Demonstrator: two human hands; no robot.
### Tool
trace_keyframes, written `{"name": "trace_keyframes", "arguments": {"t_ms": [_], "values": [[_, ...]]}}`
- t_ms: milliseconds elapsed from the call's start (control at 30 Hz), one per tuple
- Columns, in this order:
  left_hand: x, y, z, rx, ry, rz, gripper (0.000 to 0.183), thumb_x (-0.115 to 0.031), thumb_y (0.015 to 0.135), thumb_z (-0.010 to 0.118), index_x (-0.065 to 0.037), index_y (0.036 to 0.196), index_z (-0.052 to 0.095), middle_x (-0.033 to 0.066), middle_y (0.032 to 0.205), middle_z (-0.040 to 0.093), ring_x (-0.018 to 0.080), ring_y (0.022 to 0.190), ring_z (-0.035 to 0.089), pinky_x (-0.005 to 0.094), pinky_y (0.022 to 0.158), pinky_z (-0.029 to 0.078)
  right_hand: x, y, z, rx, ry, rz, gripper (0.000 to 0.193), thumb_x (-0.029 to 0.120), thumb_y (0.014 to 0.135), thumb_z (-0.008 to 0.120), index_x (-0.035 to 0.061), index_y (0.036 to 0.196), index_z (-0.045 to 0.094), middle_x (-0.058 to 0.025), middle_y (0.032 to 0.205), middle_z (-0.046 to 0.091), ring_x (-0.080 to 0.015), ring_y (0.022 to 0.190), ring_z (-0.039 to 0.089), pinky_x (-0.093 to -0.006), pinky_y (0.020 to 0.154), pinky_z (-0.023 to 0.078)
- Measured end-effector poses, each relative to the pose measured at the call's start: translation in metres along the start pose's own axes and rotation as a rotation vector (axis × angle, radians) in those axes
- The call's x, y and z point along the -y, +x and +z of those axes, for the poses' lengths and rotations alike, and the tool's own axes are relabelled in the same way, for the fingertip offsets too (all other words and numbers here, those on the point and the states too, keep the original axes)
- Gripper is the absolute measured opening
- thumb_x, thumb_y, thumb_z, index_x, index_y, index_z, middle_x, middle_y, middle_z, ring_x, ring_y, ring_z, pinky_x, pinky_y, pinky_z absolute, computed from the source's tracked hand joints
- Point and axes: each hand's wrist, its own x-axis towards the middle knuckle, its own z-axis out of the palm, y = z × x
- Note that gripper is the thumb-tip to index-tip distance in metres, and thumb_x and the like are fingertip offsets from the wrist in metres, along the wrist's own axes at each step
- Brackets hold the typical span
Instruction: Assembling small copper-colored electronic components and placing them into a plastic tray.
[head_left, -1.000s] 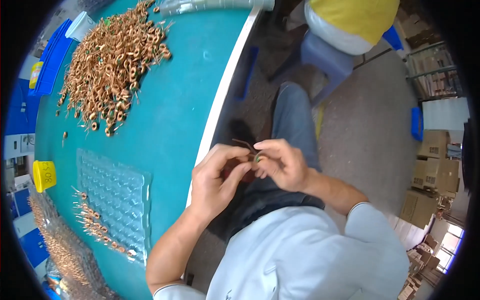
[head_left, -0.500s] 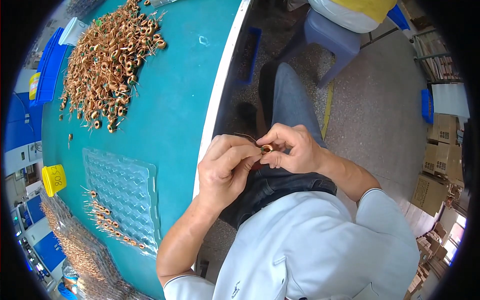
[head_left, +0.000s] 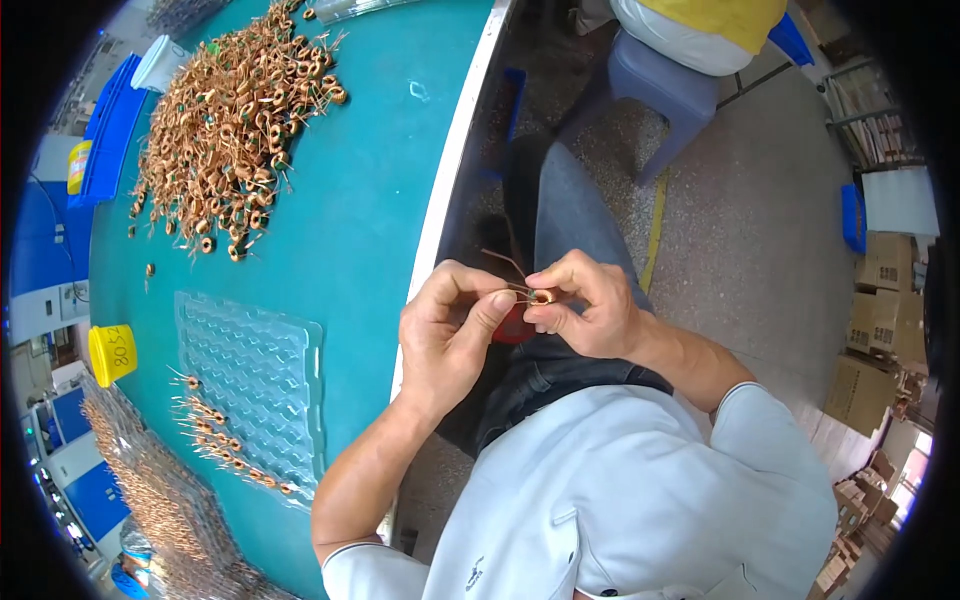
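Observation:
Between my two hands, over my lap beside the table edge, is a small copper-wound toroidal coil (head_left: 542, 297). My right hand (head_left: 592, 305) pinches the ring between thumb and forefinger. On the other side my left hand (head_left: 452, 318) is closed with thumb and fingertips on the coil's wire leads (head_left: 517, 289); one lead sticks up and away to the left. On the table lies a clear plastic tray (head_left: 262, 350) with moulded pockets. Several coils (head_left: 222, 440) sit in it along its left and lower side, leads pointing left.
A big heap of copper coils (head_left: 230, 130) covers the far part of the green table (head_left: 375, 180). Blue bins (head_left: 110, 130), a white tub (head_left: 160, 62) and a yellow container (head_left: 112, 355) line its left side. Stacked filled trays (head_left: 150, 490) stand near left. A purple stool (head_left: 665, 85) is at the upper right.
My left fingers have shifted slightly, the thumb now lying extended along the leads. A lead now stands out more steeply, and the ring shows more openly in my right fingers. The view has shifted a little.

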Motion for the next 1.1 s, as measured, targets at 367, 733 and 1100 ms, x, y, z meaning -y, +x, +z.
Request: {"name": "trace_keyframes", "arguments": {"t_ms": [367,733,1100], "values": [[0.006,0.011,-0.005,0.147,-0.072,-0.005,0.027,-0.015,0.095,0.064,0.001,0.117,0.062,0.0084,0.114,0.06,0.0132,0.095,0.06,0.0255,0.079,0.051,0.003,0.013,0.014,-0.169,-0.063,-0.04,0.027,0.01,0.086,0.074,0.0009,0.108,0.061,-0.0092,0.086,0.069,-0.0131,0.077,0.069,-0.0249,0.064,0.056],[0.008,0.007,0.003,0.205,-0.274,-0.199,0.016,-0.01,0.095,0.062,0.001,0.107,0.059,0.0109,0.093,0.068,0.0155,0.082,0.065,0.0281,0.078,0.053,0.005,0.045,-0.038,0.153,0.347,0.17,0.007,0.008,0.094,0.064,0.0011,0.093,0.064,-0.0052,0.088,0.061,-0.0115,0.074,0.06,-0.0262,0.064,0.049],[0.003,-0.003,0.017,0.217,-0.123,-0.181,0.009,-0.007,0.093,0.064,0.0,0.098,0.06,0.0054,0.088,0.065,0.0105,0.078,0.06,0.0245,0.072,0.049,0.009,0.016,-0.019,-0.088,0.619,0.211,0.007,0.009,0.094,0.062,0.0024,0.091,0.063,-0.0045,0.078,0.062,-0.0088,0.063,0.057,-0.0234,0.055,0.046]]}}
